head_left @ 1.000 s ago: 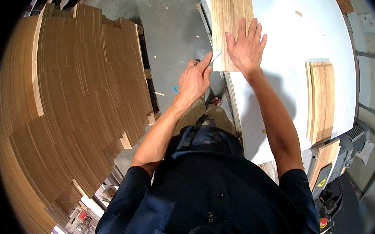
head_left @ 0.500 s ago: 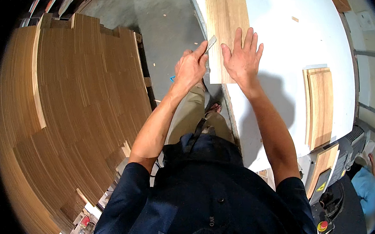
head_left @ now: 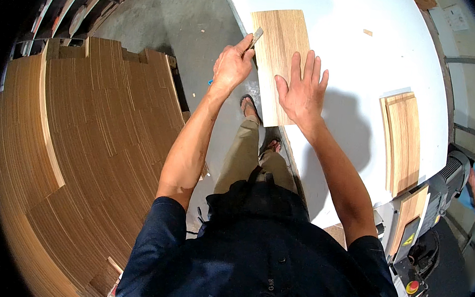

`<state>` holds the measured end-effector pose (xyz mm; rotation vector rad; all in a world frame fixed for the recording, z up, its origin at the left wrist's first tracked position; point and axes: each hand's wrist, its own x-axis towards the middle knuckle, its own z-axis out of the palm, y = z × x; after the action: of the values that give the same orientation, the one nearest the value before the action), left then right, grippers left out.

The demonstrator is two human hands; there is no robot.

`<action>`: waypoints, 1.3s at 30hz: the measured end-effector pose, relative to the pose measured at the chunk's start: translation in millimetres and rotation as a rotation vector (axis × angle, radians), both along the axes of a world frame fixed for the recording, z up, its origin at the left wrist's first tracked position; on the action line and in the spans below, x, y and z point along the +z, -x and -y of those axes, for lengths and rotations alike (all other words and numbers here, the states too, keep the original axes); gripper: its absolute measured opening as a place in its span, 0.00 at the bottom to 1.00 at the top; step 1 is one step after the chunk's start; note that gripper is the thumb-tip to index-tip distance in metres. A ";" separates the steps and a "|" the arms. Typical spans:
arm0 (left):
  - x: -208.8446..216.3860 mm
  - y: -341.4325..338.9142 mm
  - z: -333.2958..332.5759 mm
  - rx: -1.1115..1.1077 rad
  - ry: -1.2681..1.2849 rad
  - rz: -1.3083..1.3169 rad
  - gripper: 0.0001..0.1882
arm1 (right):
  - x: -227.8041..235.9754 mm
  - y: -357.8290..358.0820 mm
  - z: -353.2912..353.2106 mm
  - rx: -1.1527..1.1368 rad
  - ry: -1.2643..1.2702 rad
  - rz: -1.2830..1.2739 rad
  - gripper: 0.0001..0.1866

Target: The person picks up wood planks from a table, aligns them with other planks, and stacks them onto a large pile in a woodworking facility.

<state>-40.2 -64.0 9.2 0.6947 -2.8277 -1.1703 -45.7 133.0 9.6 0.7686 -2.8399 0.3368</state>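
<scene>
Currently | left hand [head_left: 232,69]: wrapped round slim tool [head_left: 257,34], forefinger extended | right hand [head_left: 303,96]: splayed palm-down on wooden board [head_left: 279,48]

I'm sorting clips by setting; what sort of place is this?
Probably a woodworking workshop: stacked brown boards, a wood-grain plank on a white worktable, and a red push button.

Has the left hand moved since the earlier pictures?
Yes: judged against the small wood chip on the white table, the left hand has moved forward, along the board.
</scene>
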 end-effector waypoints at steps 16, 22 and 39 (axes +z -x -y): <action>0.7 61.8 68.5 0.237 -0.259 -0.314 0.23 | 4.2 0.5 -1.6 0.005 0.081 0.061 0.36; 2.4 32.2 65.5 0.024 -0.485 -0.080 0.14 | 9.0 -0.1 3.3 0.067 0.025 0.096 0.36; -9.9 -137.0 -45.0 -0.518 -0.002 -0.456 0.19 | 16.6 -1.1 2.1 0.006 -0.101 0.270 0.31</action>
<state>96.9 -19.0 -0.6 -0.3048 -2.6582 -1.1818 -44.6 130.8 26.2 0.8060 -3.1293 0.3218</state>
